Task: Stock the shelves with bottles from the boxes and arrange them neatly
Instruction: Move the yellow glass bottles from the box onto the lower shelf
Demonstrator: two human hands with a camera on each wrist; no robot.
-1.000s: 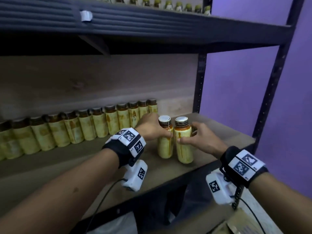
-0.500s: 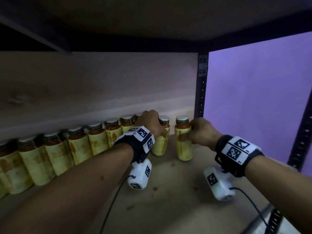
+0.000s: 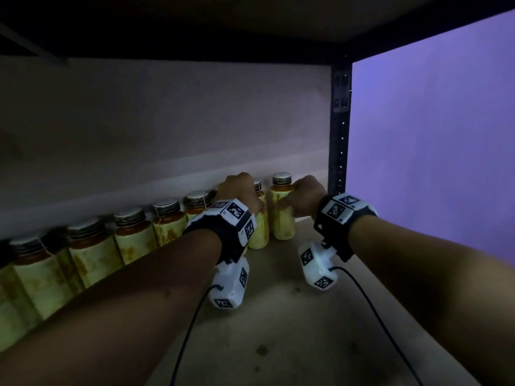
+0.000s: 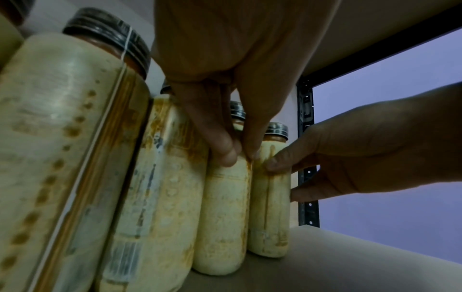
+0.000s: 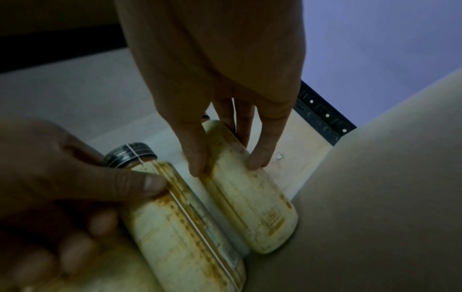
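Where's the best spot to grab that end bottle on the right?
Judging by its pose, the rightmost bottle is best gripped around its upper body below the cap, from the open front and right. It stands upright, with a neighbouring bottle close on its left; the right hand holds it so.

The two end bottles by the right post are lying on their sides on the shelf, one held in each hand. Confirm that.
Not quite: the two end bottles stand upright on the shelf, as the head view shows. The rest holds: the left hand grips one, the right hand the other, beside the right post.
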